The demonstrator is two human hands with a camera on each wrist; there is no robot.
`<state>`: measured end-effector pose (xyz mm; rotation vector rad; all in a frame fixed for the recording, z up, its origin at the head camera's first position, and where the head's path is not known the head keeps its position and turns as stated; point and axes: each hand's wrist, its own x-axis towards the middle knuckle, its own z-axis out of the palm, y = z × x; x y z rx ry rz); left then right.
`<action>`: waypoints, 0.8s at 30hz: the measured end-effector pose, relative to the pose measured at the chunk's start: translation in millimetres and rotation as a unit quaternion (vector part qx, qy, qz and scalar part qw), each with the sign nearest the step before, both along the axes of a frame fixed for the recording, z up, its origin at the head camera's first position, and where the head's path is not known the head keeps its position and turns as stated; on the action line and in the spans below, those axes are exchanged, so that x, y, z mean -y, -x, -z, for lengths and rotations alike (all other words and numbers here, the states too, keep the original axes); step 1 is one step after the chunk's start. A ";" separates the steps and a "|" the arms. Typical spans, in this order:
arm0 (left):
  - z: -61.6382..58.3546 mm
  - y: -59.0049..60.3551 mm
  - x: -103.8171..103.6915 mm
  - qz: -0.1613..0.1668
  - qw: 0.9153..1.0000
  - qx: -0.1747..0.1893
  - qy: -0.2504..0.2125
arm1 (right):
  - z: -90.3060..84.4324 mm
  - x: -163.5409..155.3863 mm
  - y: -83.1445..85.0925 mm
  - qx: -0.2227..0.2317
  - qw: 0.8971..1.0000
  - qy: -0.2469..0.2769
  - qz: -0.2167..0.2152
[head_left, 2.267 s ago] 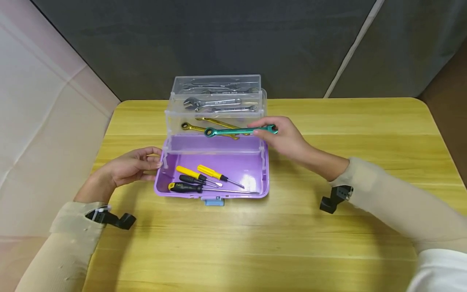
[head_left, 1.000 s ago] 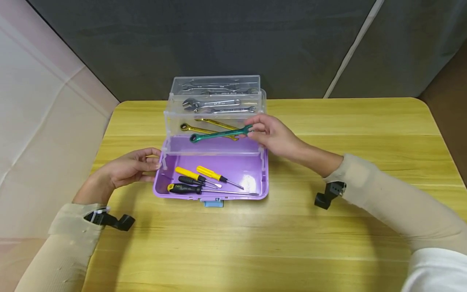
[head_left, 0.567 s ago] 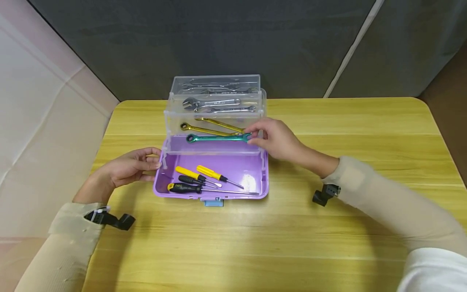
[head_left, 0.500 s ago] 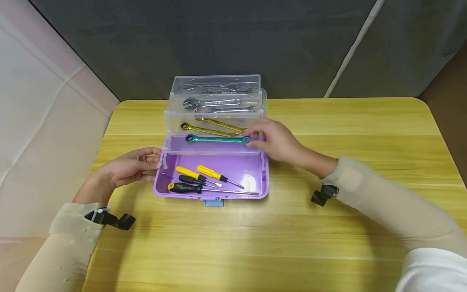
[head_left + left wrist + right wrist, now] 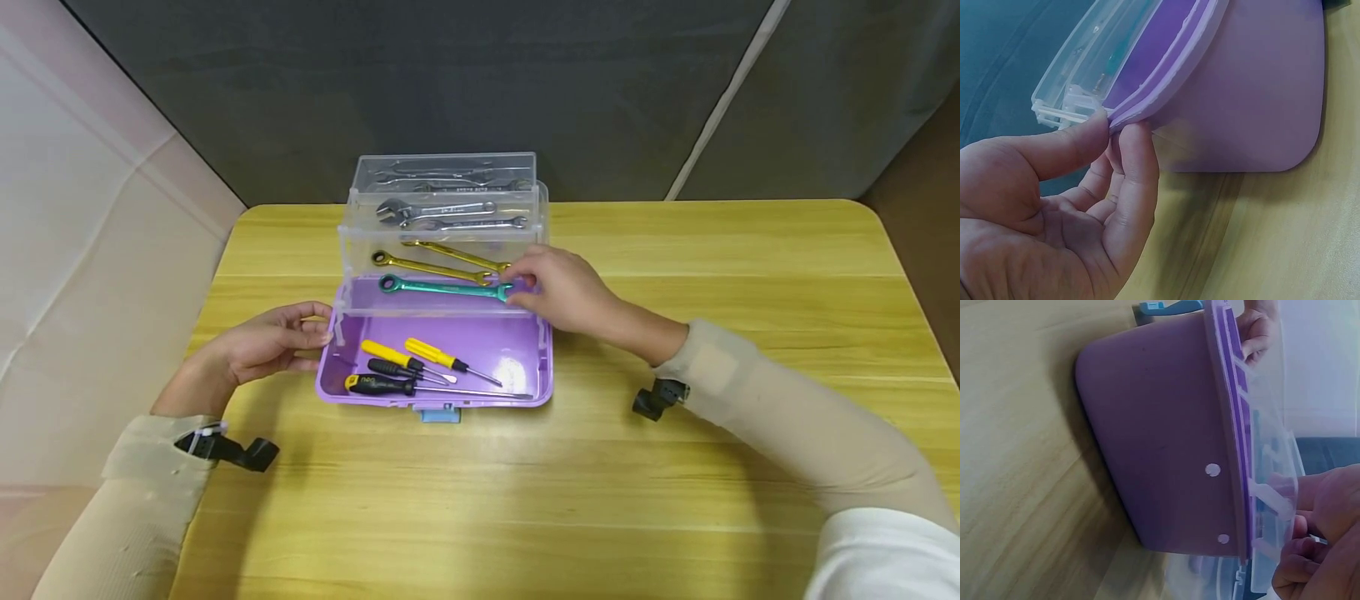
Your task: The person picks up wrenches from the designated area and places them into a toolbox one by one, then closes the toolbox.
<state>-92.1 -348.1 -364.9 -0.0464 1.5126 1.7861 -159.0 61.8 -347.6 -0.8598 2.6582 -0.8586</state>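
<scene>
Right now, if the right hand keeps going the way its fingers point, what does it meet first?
The right hand points left along the clear middle tray. Its fingers already pinch the green wrench, so that comes first; beyond it likely the tray's left wall, though depth is unclear.

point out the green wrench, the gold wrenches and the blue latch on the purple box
green wrench (image 5: 446,288): head view, middle of its shaft.
gold wrenches (image 5: 427,267): head view, shaft of the nearer one.
blue latch (image 5: 441,413): head view, its front face on the purple box (image 5: 546,367), point on the right wall.
</scene>
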 end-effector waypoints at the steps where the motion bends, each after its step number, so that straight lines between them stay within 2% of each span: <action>1: 0.0 0.0 0.2 0.000 1.000 0.000 -0.001 | 0.9 -0.2 0.2 -0.001 1.000 0.003 0.000; 12: 1.5 -0.5 1.8 0.006 1.000 -0.004 -0.001 | 8.8 -3.8 -0.1 -0.001 0.998 0.057 -0.001; 17: 1.6 0.3 0.8 0.006 0.999 -0.033 0.015 | 11.8 -7.3 -0.2 -0.001 0.996 0.090 -0.001; 24: 0.4 0.6 0.9 0.016 0.994 -0.085 0.074 | 14.7 -14.2 1.3 0.004 0.990 0.143 -0.002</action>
